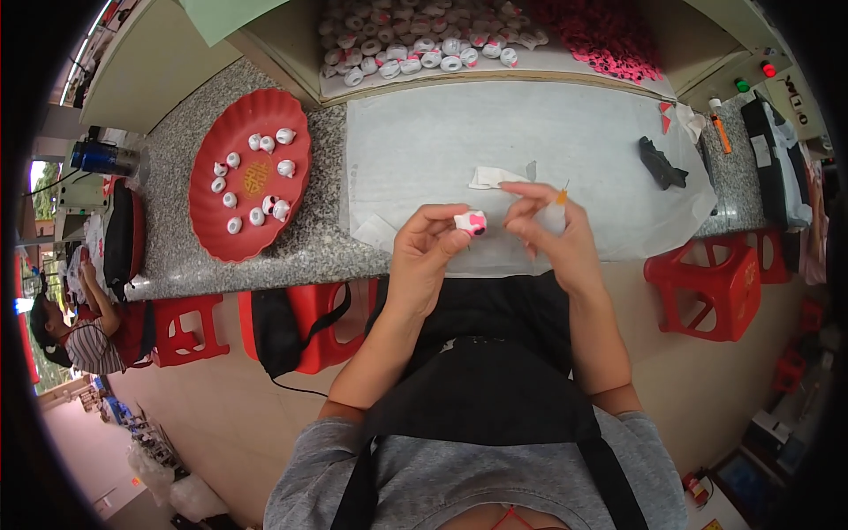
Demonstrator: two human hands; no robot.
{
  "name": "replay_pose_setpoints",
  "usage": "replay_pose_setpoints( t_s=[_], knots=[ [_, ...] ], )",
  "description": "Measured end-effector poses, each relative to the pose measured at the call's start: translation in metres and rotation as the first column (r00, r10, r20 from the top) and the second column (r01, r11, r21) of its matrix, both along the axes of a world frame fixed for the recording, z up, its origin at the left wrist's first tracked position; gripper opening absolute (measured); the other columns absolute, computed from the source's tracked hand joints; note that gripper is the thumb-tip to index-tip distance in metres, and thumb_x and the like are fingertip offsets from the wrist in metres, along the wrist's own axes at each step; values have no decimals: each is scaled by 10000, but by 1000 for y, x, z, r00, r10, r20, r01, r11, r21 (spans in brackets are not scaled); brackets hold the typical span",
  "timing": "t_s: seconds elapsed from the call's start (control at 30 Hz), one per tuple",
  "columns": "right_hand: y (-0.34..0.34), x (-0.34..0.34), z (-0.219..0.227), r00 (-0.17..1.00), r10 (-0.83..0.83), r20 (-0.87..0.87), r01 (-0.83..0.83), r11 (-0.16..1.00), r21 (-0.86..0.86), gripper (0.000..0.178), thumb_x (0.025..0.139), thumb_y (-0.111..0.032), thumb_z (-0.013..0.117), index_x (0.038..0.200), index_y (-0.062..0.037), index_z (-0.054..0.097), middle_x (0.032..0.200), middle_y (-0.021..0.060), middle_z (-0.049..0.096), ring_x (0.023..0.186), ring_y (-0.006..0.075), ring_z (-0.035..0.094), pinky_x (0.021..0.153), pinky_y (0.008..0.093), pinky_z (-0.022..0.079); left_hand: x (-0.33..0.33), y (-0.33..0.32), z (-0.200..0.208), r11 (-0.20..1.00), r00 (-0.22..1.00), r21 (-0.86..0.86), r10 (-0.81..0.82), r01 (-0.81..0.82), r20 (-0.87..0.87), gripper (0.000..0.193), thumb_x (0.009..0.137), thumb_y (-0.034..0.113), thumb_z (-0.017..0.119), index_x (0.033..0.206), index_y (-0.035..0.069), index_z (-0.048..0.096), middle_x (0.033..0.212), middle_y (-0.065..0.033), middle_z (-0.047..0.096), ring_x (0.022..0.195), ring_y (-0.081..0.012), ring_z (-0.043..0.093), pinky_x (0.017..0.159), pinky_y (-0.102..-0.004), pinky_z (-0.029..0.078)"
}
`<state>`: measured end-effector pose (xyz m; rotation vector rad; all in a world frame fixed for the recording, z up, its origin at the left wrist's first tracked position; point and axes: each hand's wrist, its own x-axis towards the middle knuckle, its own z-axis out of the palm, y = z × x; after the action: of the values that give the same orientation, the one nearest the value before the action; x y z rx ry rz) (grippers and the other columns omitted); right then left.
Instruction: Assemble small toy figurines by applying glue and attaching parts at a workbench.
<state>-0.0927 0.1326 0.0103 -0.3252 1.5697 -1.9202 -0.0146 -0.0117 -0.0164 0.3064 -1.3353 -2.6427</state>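
Between the thumb and fingers of my left hand (426, 256) is a small rounded white piece (471, 223) with a pink and black patch on its side. My right hand (561, 237), just to the right, has a small pale dispensing bottle (555, 215) with an orange needle tip tucked in its fingers, the tip pointing up. Its thumb and forefinger reach toward the white piece without touching it. Whether they pinch something tiny, I cannot tell. A folded white cloth or tissue (496, 177) lies on the white sheet (424, 132) just beyond my hands.
A red scalloped plate (212, 203) with several white pieces stands at left on the speckled counter (340, 256). Ahead, a shelf holds heaped white pieces (424, 53) and pink-black parts (609, 44). A black crumpled item (661, 165) and orange marker (721, 132) lie right. Red stools (707, 291) flank me.
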Motion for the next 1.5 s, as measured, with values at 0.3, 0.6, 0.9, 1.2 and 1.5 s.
replay_pose_setpoints(
  t_s=[0.3,0.6,0.9,1.2,1.5],
  knots=[
    [-21,-31,-11,599,255,-759,417,709,568,102,669,-34,557,763,3,557,659,43,500,640,125,485,580,221,376,5,-12,2,977,997,204,65,-55,-46,234,736,42,536,959,39,463,904,-100,539,915,-187,497,868,-357,362],
    [-34,15,13,614,-111,-782,241,969,51,182,578,54,614,737,-29,581,703,67,521,624,157,505,531,230,397,4,-4,6,963,995,267,59,-37,-76,214,733,-5,529,937,8,468,909,-73,528,867,-121,500,786,-240,392],
    [-21,16,11,693,-124,-710,197,980,21,128,613,35,604,728,-14,575,682,66,541,584,138,522,497,217,405,6,5,6,992,994,73,104,-101,-38,206,722,-25,536,917,-6,473,927,-87,521,856,-122,507,764,-228,402],
    [-18,22,15,728,-201,-656,274,962,9,85,652,35,576,732,7,567,692,72,543,592,124,497,518,211,383,2,9,13,992,994,91,90,-84,-56,218,728,-17,536,934,2,468,908,-83,528,840,-115,507,743,-213,398],
    [-6,-4,7,631,-99,-770,402,890,214,287,662,28,560,943,-30,549,672,11,485,544,102,416,545,197,350,-1,7,10,996,998,-62,61,-62,-13,235,736,27,537,954,-2,453,939,-131,534,883,-152,504,794,-249,370]
  ],
)
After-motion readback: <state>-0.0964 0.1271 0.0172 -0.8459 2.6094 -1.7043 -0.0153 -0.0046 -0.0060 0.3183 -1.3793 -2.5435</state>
